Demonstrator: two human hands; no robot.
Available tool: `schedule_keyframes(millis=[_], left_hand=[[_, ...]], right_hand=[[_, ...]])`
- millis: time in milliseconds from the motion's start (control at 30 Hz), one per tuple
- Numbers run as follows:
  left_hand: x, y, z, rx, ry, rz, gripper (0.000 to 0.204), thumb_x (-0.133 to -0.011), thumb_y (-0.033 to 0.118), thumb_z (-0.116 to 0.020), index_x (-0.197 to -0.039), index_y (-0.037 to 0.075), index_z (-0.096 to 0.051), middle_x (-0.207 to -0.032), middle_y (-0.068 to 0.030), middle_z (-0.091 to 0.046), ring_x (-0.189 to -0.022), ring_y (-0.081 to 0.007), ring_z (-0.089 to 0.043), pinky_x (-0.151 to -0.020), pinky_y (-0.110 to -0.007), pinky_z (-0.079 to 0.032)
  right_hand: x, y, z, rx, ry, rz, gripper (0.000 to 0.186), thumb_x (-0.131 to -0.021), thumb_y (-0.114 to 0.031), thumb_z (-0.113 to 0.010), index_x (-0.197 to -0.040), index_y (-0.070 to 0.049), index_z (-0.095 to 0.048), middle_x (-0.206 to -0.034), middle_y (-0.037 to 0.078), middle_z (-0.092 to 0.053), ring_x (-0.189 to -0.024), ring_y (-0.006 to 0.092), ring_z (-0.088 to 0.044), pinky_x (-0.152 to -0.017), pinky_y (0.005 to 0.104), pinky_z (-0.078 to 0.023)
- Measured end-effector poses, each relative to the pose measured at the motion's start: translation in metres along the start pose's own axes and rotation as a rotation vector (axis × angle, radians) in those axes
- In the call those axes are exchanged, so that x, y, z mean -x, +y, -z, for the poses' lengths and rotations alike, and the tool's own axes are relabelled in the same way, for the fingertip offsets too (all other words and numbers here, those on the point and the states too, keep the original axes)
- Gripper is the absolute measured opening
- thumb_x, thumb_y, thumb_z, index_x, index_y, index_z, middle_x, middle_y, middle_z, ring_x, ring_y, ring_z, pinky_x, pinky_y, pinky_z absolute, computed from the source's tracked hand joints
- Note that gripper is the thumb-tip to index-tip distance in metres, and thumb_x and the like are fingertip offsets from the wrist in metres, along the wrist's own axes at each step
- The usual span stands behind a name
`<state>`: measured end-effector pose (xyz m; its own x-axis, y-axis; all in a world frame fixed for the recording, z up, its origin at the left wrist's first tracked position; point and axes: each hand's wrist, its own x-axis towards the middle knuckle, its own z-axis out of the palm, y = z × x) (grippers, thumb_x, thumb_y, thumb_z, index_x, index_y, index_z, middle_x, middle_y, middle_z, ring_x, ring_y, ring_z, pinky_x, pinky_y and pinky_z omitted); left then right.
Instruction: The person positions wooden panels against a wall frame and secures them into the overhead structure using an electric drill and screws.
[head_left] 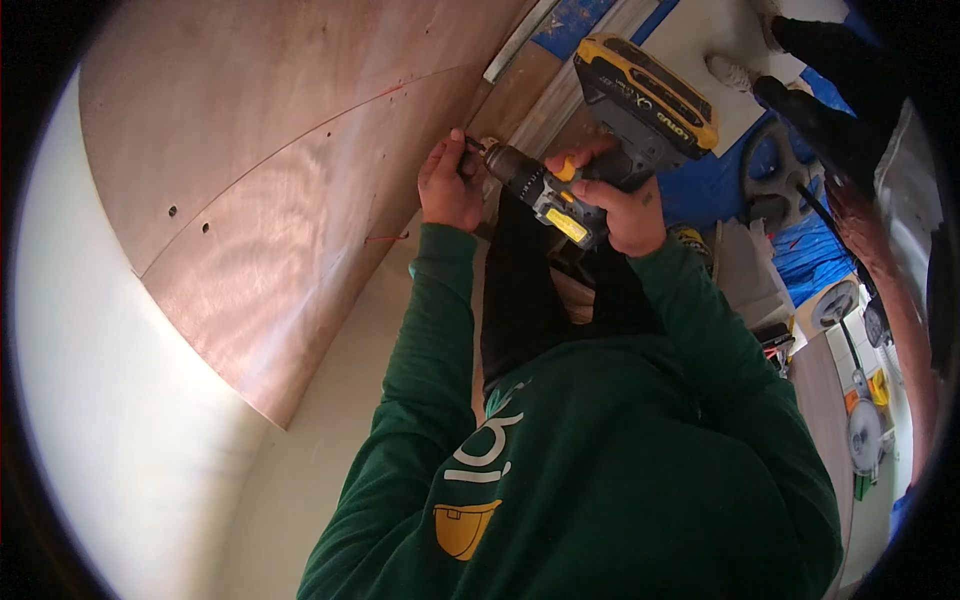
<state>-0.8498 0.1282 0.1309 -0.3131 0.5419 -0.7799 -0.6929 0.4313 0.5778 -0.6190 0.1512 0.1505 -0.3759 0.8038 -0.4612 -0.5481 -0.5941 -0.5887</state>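
Note:
My right hand point(628, 208) is wrapped round the grip of a black, grey and yellow cordless drill point(560, 195), which has a big battery pack point(645, 100) on its base. The drill's chuck points left, toward my left hand point(452, 185). Thumb and forefinger of that hand are pinched together at the front of the chuck; a small dark piece shows there, too small to name. Left of both hands stands a large plywood panel point(270, 200) with a curved line across it and a few small holes. A thin red wire point(385, 238) sticks out near its edge.
At the right a co-worker's bare arm point(880, 240) reaches down, and dark-clothed legs with shoes point(735, 75) are at the top right. Blue sheeting point(810, 265) lies around a grey fan-like wheel point(775, 165). A white wall point(120, 400) curves below the panel.

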Motion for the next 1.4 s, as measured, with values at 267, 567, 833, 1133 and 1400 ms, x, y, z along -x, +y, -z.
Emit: schedule_keyframes(millis=[267,567,833,1133,1400], left_hand=[[-0.04,0.005,0.001,-0.107,0.124,-0.144,0.02,-0.097,0.021,-0.06,-0.091,0.003,-0.066,-0.078,-0.0017,-0.06,-0.065,-0.0099,-0.05,-0.058,-0.025,-0.039],[-0.107,0.046,0.024,-0.394,0.119,-0.3,0.019,-0.098,0.016,-0.056,-0.103,0.002,-0.068,-0.089,-0.0051,-0.066,-0.077,-0.0111,-0.059,-0.063,-0.026,-0.045],[-0.118,0.047,0.028,-0.364,0.127,-0.298,0.015,-0.097,0.017,-0.061,-0.103,0.004,-0.065,-0.09,-0.0043,-0.067,-0.074,-0.0129,-0.06,-0.063,-0.026,-0.047],[-0.107,0.042,0.011,-0.138,0.288,-0.311,0.022,-0.092,0.023,-0.064,-0.094,0.002,-0.069,-0.079,-0.0024,-0.064,-0.067,-0.0103,-0.053,-0.055,-0.025,-0.039],[-0.058,-0.021,0.092,-0.283,0.467,-0.066,0.026,-0.092,0.025,-0.059,-0.087,0.002,-0.07,-0.074,-0.0001,-0.059,-0.062,-0.0097,-0.049,-0.053,-0.024,-0.035]], right_hand=[[-0.037,0.046,-0.006,-0.039,-0.057,0.085,0.024,-0.083,0.004,-0.069,-0.104,-0.003,-0.06,-0.11,0.014,-0.069,-0.112,0.0229,-0.065,-0.096,0.0391,-0.055],[-0.121,0.076,-0.024,0.152,-0.146,0.243,0.024,-0.079,0.006,-0.069,-0.1,-0.003,-0.061,-0.103,0.013,-0.073,-0.1,0.0205,-0.069,-0.09,0.0378,-0.057],[-0.131,0.078,-0.023,0.115,-0.166,0.147,0.03,-0.079,0.012,-0.061,-0.105,-0.003,-0.059,-0.11,0.016,-0.069,-0.109,0.0247,-0.065,-0.091,0.0371,-0.054],[-0.141,0.076,-0.029,0.095,-0.144,0.143,0.026,-0.078,0.008,-0.071,-0.099,-0.004,-0.062,-0.102,0.01,-0.072,-0.098,0.0197,-0.07,-0.089,0.0359,-0.056],[-0.135,0.073,-0.036,0.162,-0.08,0.127,0.023,-0.079,0.007,-0.072,-0.097,-0.003,-0.063,-0.101,0.009,-0.072,-0.098,0.0184,-0.069,-0.088,0.0357,-0.056]])
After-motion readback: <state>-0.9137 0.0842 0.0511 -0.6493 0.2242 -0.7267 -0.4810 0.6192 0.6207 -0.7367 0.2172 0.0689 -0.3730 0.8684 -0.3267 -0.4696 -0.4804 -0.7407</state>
